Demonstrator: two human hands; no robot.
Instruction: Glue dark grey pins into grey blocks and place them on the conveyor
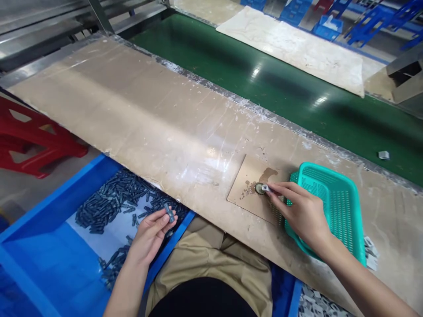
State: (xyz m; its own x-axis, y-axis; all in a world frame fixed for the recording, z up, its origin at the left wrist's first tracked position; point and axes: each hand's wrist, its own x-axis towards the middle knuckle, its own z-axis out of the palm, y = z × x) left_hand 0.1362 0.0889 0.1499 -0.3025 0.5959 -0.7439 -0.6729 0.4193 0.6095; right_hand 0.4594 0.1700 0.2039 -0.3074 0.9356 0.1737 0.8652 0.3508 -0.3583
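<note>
My left hand (155, 231) pinches a dark grey-blue stick-like part (169, 212) above the near edge of a blue bin (42, 268) that holds many similar dark parts (99, 211). Between the thumb and fingers of my right hand (302, 211) is a small white-grey piece (265, 188). It is at the rim of a small round dish (259, 188) with pale contents, on a brown cardboard square (244, 180) marked with wet spots. Just right of the cardboard stands a green basket (356, 211), partly behind my right hand and forearm.
White-grey pieces (372, 253) lie right of the basket, and more fill a container (317, 304) below the table edge. One piece (384, 155) sits on the green belt (231, 66) beyond the table (132, 114). A red stool (36, 136) stands at left.
</note>
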